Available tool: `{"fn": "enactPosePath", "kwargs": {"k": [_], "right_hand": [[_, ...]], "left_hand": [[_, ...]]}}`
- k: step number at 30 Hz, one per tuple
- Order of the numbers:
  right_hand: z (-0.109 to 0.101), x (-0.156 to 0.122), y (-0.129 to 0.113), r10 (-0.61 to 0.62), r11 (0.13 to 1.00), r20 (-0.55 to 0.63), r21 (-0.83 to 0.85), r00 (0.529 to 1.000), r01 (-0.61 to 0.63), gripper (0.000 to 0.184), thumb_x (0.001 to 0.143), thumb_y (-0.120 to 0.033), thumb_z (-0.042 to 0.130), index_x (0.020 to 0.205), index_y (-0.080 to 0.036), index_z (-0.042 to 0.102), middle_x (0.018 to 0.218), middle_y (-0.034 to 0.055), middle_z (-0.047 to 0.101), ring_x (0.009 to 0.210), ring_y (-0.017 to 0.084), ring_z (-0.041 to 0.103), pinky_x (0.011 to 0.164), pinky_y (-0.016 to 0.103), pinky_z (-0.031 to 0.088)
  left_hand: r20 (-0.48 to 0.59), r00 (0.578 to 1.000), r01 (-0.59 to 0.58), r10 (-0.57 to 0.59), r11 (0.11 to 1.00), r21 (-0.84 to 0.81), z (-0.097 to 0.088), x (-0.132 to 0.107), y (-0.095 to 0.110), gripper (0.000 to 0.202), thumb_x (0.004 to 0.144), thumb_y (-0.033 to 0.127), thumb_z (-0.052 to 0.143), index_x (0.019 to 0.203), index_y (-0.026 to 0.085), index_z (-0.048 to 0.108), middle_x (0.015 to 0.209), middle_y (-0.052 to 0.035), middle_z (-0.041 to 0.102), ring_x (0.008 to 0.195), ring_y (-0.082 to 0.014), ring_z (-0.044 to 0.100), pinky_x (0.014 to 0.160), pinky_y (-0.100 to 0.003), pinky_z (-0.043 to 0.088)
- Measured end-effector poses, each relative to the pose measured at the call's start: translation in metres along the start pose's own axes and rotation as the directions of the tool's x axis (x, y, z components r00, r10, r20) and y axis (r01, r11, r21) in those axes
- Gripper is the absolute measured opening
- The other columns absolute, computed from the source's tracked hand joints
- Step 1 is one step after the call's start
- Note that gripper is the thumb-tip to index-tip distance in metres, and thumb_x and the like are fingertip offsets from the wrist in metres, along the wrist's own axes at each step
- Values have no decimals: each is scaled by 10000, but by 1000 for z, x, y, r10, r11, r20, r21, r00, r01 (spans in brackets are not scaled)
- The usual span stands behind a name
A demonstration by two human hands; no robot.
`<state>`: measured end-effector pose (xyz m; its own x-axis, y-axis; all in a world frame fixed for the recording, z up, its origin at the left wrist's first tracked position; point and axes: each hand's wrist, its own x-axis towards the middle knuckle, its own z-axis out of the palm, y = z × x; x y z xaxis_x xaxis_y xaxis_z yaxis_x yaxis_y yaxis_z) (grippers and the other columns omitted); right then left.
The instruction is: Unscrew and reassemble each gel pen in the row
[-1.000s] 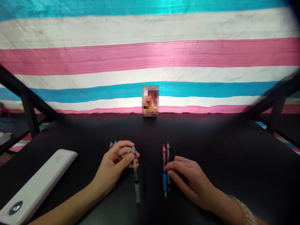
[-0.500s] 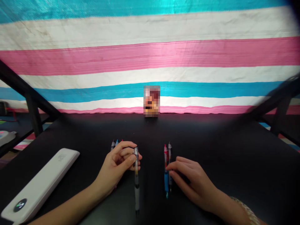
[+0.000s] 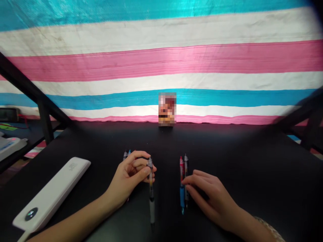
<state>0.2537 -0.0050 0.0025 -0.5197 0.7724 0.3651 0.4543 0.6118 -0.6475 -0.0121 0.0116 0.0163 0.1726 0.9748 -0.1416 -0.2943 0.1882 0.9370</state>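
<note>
Between the thumb and fingers of my left hand (image 3: 135,173) is a clear-barrelled pen (image 3: 151,191) with a grey grip, its point toward me. Behind that hand, the tops of several pens (image 3: 125,154) show; their lower parts are mostly hidden. My right hand (image 3: 212,195) is closed with index finger and thumb at two pens side by side: a red-topped pen with a blue grip (image 3: 182,198) and a dark, clear-barrelled pen (image 3: 186,164). The fingertips cover part of the dark pen and touch the edge of the red-topped one.
A white power bank (image 3: 54,191) with a round display and a cable lies on the black table (image 3: 227,144) at left. A small blurred-out box (image 3: 167,109) stands at the back before a striped sheet (image 3: 113,65). Black frame bars (image 3: 45,117) flank the table.
The view has turned slightly left, so everything sits a little further right. My left hand still holds its pen, and my right hand stays at the two pens.
</note>
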Motion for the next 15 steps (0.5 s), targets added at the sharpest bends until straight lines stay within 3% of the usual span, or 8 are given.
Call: {"fn": "enactPosePath", "kwargs": {"k": [4,10,15], "right_hand": [[1,-1,2,3,1000,8,5,1000,-3,181,990,-136,487,1010,-187,660,745,31,612,660,169,607,579,276,450],[1,0,2,-9,1000,13,8,1000,9,182,991,-127,479,1015,-184,651,759,37,621,674,171,605,588,279,452],[1,-2,1,-12,1000,16,10,1000,11,185,989,-124,479,1015,-182,653,756,38,618,670,172,605,586,280,453]], "left_hand": [[7,1000,-5,5,1000,-5,-2,1,-1,244,792,262,839,961,183,683,811,-40,761,728,-168,726,690,-294,644],[-12,999,-40,40,999,-7,-4,4,3,267,828,262,811,1046,212,667,852,-24,758,746,-137,708,690,-237,622],[-29,998,-51,52,998,29,-7,6,7,243,807,251,824,990,191,675,819,-23,757,727,-148,712,691,-262,627]]}}
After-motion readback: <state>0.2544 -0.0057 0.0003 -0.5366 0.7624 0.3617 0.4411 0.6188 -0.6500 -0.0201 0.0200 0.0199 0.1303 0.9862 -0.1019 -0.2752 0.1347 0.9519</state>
